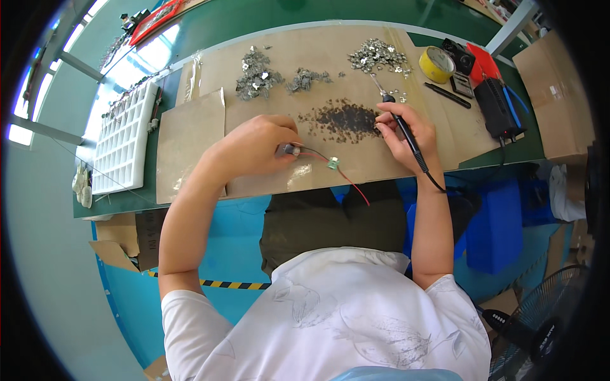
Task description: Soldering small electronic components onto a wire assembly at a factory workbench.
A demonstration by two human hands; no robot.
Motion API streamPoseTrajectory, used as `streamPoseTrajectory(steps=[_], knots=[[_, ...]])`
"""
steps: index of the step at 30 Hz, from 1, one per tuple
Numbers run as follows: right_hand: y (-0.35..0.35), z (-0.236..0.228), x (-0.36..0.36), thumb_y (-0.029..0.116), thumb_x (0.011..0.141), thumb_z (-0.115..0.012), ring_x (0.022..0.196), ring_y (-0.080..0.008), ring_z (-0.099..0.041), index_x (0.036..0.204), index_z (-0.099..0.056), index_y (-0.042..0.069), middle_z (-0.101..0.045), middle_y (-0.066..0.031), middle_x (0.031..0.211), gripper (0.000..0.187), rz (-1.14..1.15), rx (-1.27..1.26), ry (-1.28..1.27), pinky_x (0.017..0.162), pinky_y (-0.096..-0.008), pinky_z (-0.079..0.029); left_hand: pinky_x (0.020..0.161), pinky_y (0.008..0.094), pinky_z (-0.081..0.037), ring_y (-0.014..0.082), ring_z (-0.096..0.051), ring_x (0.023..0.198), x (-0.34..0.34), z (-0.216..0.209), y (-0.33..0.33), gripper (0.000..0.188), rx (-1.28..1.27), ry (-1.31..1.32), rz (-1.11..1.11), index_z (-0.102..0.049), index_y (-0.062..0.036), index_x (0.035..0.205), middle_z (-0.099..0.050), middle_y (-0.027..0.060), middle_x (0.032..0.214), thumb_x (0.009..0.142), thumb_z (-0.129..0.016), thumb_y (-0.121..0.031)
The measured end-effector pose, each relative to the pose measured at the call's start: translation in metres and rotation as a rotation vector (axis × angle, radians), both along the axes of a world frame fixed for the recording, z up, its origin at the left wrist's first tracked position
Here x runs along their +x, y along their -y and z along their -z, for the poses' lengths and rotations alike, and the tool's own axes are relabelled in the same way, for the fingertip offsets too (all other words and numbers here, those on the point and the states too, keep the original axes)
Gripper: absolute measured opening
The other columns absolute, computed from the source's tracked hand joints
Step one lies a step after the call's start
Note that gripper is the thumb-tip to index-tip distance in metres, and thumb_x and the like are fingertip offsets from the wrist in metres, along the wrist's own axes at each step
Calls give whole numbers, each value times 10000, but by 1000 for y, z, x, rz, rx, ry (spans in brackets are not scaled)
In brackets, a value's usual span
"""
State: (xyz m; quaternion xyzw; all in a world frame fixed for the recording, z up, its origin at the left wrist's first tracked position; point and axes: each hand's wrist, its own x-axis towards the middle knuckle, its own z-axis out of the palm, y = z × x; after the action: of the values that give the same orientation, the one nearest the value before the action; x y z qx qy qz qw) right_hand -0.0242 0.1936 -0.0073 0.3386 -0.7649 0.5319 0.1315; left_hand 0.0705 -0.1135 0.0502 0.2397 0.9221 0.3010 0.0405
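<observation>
My left hand [262,145] is closed around a small metal cylindrical part [291,149], probably a little motor, held just above the brown board. Red and black wires [348,180] trail from it to the right, with a small green circuit board [333,163] on them. My right hand [410,134] holds a soldering iron [410,141] with a black handle, its metal tip pointing away from me. The right thumb and fingertips pinch together at the edge of a pile of tiny dark brown pieces [346,120]; whether they hold a piece too, I cannot tell.
Piles of small metal parts [256,76] and shiny clips [376,56] lie farther back. On the right are yellow tape [436,63], a black pen-like tool [447,95] and a black box with a cable [499,109]. A white compartment tray [127,140] stands left; a fan [540,324] stands lower right.
</observation>
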Motion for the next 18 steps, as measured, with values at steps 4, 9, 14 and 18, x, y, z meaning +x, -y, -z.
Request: streamPoseTrajectory(steps=[4,9,14,18], knots=[[-1,-3,1,-85,767,-755,731,-197,-683,1108,-720,71,-702,-69,822,377,-49,112,-113,652,-298,-555,589,307,-506,204,-624,646,-10,0,-7,300,-21,-99,32,-748,-1,1051,-676,101,916,783,-807,-121],[1,-5,4,-95,740,-753,724,-221,-660,1084,-730,79,-698,-67,804,386,-73,151,-186,646,-326,-534,571,272,-477,114,-578,593,-31,-21,-36,282,168,-158,-155,-716,30,1027,-658,65,749,827,-796,-152],[0,-6,6,-96,726,-759,726,-234,-658,1074,-733,77,-700,-72,810,389,-62,173,-174,657,-330,-535,549,240,-440,48,-525,599,-71,-11,-64,202,527,-119,-391,-656,27,882,-635,19,693,874,-755,-149],[1,-6,5,-87,733,-764,731,-236,-661,1096,-731,70,-706,-80,827,397,-73,186,-200,667,-324,-540,550,231,-438,40,-527,611,-84,22,-70,150,544,-89,-307,-657,29,885,-609,-2,685,901,-712,-109]])
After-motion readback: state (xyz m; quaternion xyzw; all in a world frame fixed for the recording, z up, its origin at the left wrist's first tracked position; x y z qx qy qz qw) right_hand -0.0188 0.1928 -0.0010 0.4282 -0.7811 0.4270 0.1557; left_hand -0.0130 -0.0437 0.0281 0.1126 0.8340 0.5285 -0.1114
